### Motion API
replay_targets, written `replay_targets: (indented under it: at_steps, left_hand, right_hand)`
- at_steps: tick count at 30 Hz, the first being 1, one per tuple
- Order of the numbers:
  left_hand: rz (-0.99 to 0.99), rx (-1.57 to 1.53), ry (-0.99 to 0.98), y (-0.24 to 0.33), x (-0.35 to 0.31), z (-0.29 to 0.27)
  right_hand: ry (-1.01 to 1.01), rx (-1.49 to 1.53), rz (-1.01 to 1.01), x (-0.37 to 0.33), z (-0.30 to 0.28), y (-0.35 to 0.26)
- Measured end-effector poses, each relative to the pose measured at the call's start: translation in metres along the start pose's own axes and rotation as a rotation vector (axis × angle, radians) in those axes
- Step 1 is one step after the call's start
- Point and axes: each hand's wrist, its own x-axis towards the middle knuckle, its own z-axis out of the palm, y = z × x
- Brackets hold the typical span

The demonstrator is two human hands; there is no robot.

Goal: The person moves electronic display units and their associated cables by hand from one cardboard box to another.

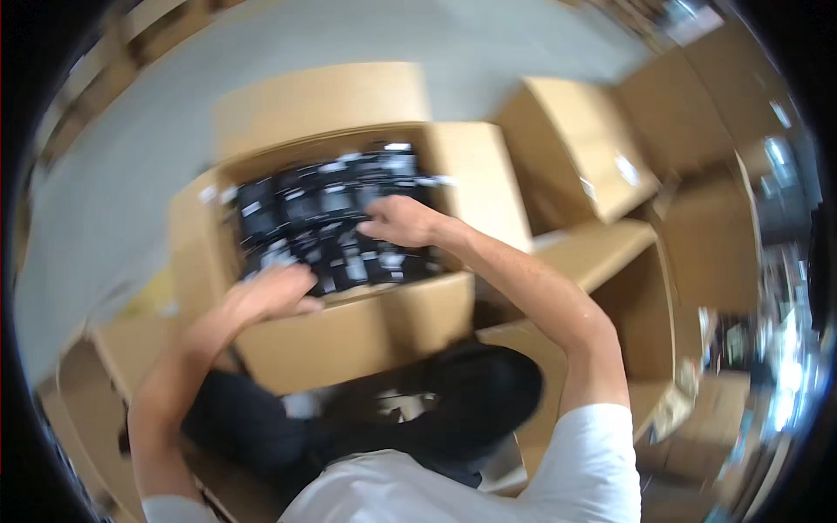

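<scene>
fingers among the black packets

fingers of the right hand point(403, 220) lie spread and relaxed on the black packets point(331, 228); the left hand point(272, 292) curls at their near edge, though blur hides whether it grips one. the packets fill the open cardboard box point(349, 340), which stands among other cartons point(575, 157). judging by this, sorting or lifting packets is under way; next comes a firm pinch on one stack.

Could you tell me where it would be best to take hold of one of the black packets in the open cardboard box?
Probably by its upper edge, from above: the black packets stand packed together in the open cardboard box, so only their tops are exposed.
</scene>
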Motion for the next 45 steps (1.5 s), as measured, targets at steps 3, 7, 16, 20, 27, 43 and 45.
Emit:
replay_targets:
  at_steps: [3,7,16,20,27,43,45]
  left_hand:
    - [0.066,-0.082,-0.078,0.046,0.029,0.017]
    - [0.03,0.035,-0.001,0.107,0.092,0.041]
    - [-0.053,0.051,0.003,0.123,0.129,0.066]
    - [-0.101,0.061,-0.004,0.113,0.118,0.062]
    - [-0.193,0.056,-0.039,0.118,0.11,0.054]
    - [-0.208,0.05,0.058,0.116,0.119,0.068]
    - [-0.153,0.033,-0.02,0.123,0.133,0.072]
  right_hand:
    - [0.043,0.29,0.037,-0.146,-0.082,-0.005]
    - [0.38,0.799,0.104,-0.361,-0.109,0.065]
    - [0.091,0.186,0.926,-0.555,0.158,0.345]
    - [0.019,0.232,0.811,-0.489,0.21,0.358]
    - [0.318,0.395,0.836,-0.363,0.222,0.362]
    - [0.179,0.773,0.657,-0.32,0.248,0.335]
    - [0.091,0.427,0.781,-0.347,0.262,0.342]
